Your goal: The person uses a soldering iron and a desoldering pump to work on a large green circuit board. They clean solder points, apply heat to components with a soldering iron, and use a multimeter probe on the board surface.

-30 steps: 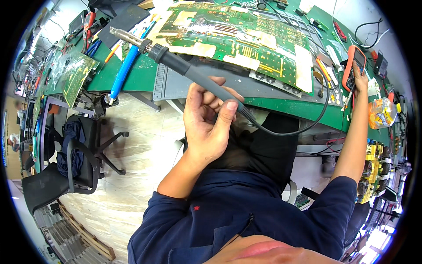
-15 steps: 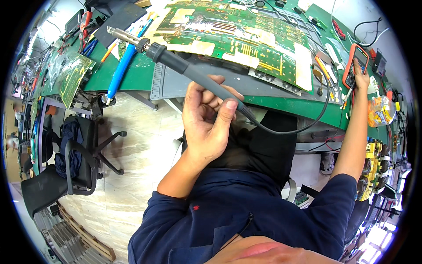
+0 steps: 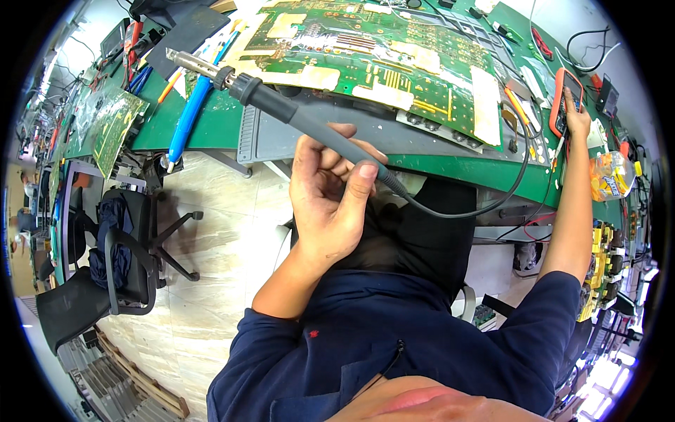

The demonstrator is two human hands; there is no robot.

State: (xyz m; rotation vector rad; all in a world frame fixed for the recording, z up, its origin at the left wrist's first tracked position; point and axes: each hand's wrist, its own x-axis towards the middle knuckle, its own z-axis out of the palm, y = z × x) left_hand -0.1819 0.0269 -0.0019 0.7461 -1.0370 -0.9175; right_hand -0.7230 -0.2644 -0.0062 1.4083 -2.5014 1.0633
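My left hand is raised in front of the bench with its fingers curled round the grey handle of a soldering iron. The iron slants up to the left, its metal tip in the air over the bench's left part, and a black cable runs from its lower end to the right. Stretched out to the far right, my right hand grips an orange-rimmed handheld multimeter. A large green circuit board with cream patches lies on a grey mat beyond my left hand.
Left of the mat, a blue pen-like tool overhangs the green bench's front edge. A smaller circuit board stands tilted further left. An orange-labelled plastic bag or bottle sits beside my right forearm. A black office chair stands on the floor.
The soldering iron's tip has drifted slightly left and down, still in my left hand. My right hand and the multimeter have shifted a little, with the multimeter slightly higher.
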